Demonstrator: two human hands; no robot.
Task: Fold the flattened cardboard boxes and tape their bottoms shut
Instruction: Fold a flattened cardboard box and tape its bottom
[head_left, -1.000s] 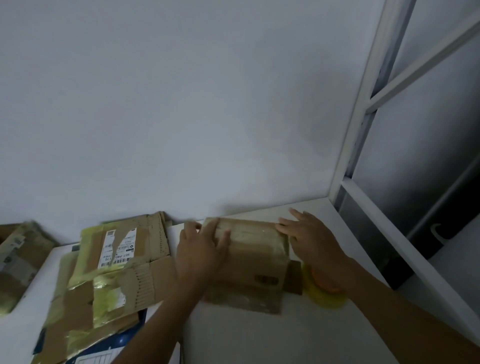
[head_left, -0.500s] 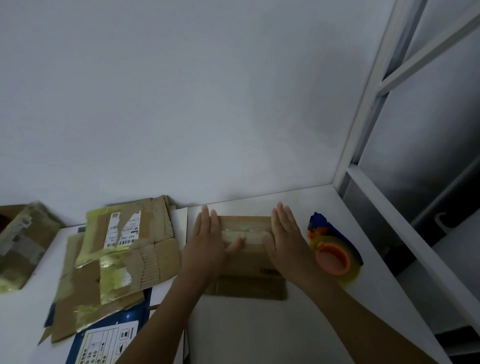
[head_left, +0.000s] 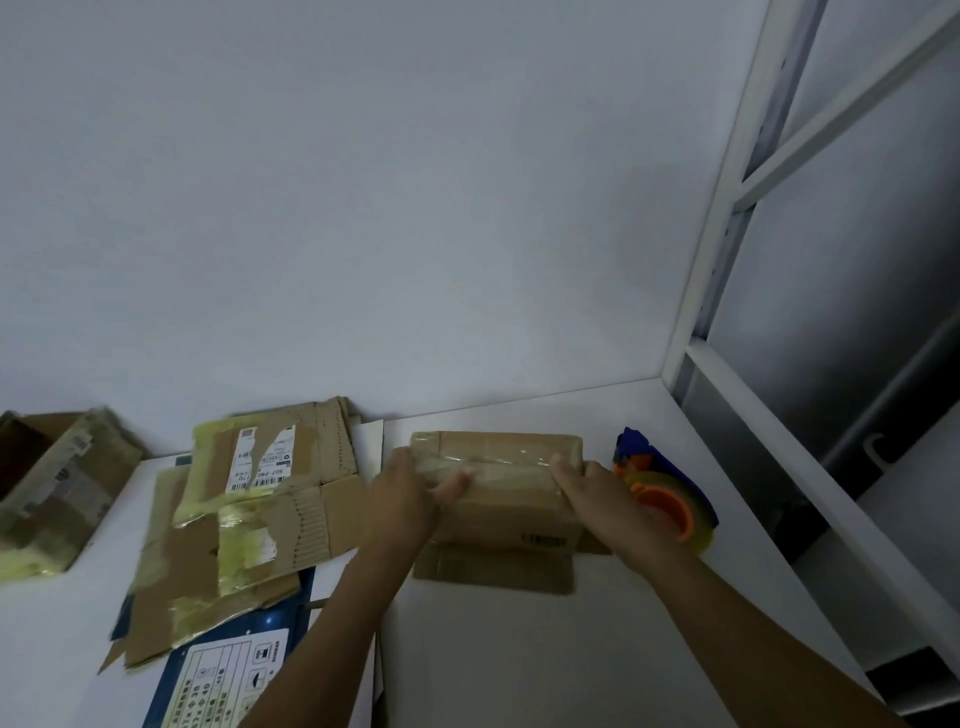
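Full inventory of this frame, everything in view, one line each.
folded box: 1, brown, table centre, taped side up
tape strip: 1, clear, across the box top
tape dispenser: 1, orange and blue, right of the box, partly behind the right hand
flattened cardboard: stack, count unclear, brown with yellowed tape, left of the box
printed sheet: 1, blue and white, under the stack
open box: 1, brown, far left edge
table: 1, white
frame: 1, white, right side
left hand: on the box's left end, thumb on the tape
right hand: on the box's right end
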